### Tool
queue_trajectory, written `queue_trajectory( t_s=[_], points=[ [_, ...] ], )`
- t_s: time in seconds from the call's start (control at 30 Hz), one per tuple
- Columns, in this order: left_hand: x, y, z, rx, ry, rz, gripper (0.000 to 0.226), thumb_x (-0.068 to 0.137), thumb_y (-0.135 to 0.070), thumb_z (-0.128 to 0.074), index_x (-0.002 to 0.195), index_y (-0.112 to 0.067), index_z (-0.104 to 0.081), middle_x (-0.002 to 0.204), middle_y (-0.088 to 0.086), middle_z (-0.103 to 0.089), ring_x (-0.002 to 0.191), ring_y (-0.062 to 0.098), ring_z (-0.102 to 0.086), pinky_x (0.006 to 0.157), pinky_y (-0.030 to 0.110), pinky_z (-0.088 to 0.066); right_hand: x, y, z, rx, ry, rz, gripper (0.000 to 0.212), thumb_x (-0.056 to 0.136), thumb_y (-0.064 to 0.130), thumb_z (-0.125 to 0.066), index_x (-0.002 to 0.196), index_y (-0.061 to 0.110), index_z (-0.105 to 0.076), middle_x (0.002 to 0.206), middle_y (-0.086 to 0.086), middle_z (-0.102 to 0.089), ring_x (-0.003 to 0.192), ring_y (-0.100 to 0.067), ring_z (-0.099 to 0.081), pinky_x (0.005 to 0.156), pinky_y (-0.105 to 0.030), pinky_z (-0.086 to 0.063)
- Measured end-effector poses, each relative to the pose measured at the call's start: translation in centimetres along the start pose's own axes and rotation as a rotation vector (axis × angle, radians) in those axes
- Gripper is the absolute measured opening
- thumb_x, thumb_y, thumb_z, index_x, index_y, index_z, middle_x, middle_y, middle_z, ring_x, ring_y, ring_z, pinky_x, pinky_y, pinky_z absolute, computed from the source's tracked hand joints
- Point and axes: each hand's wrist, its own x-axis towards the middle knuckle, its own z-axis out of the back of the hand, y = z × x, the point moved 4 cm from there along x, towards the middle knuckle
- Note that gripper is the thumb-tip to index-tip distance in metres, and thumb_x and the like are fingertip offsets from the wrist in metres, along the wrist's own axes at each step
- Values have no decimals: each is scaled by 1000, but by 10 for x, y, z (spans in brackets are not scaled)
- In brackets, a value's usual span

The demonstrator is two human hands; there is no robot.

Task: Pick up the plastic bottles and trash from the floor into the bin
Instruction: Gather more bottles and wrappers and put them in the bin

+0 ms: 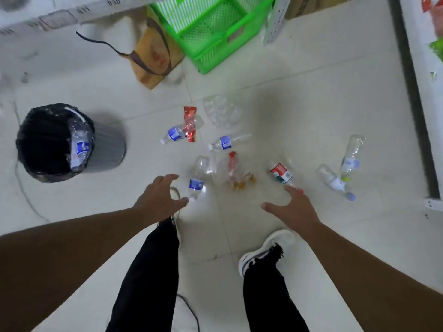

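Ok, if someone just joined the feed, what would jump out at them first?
Probably the scatter of bottles and wrappers on the floor, like the blue-label bottle by the left hand and the red-label bottle near the right hand, both hands open. Then the black-lined bin at left with a bottle already inside, and the green crate at the top.

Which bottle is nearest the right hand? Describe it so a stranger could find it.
Start at the green crate at the top and come down the floor to the right hand. Just beyond its fingertips lies the bottle. It alone wears a red, white and green label.
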Motion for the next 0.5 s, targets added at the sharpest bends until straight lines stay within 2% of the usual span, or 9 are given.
queue_trajectory(
  t_s=[0.1, 0.23, 0.4, 0.5],
  points=[
    [34, 2, -55, -2, -16, 66, 90, 80, -58, -79, 158, -34, -39, 153, 5, -49, 138, 31, -52, 108, 48, -48, 39, -31, 2, -7, -23, -28, 113, 72, 64, -90, 164, 23, -39, 167, -10, -41, 153, -29, -43, 123, -50, -38],
    [117, 17, -135, -118, -96, 171, 99, 79, -51, -84, 160, -27, -33, 151, 11, -50, 137, 36, -52, 103, 50, -48, 128, -70, -20, -88, -46, -2, 113, 71, 61, -93, 163, 24, -39, 160, -14, -45, 146, -33, -49, 119, -54, -44],
    [253, 42, -212, -125, -220, 171, 108, 78, -53, -82, 164, -26, -24, 153, 14, -45, 141, 42, -45, 108, 57, -45, 282, -120, -56, -244, -259, 34, 109, 73, 58, -91, 162, 23, -37, 149, -21, -52, 139, -46, -52, 114, -56, -44],
    [299, 51, -236, -171, -303, 160, 87, 72, -49, -67, 151, -26, -38, 137, 12, -50, 125, 45, -54, 99, 48, -47, 342, -142, -75, -268, -331, 43, 95, 79, 54, -89, 154, 18, -44, 140, -23, -55, 131, -50, -55, 110, -59, -46]
  ],
)
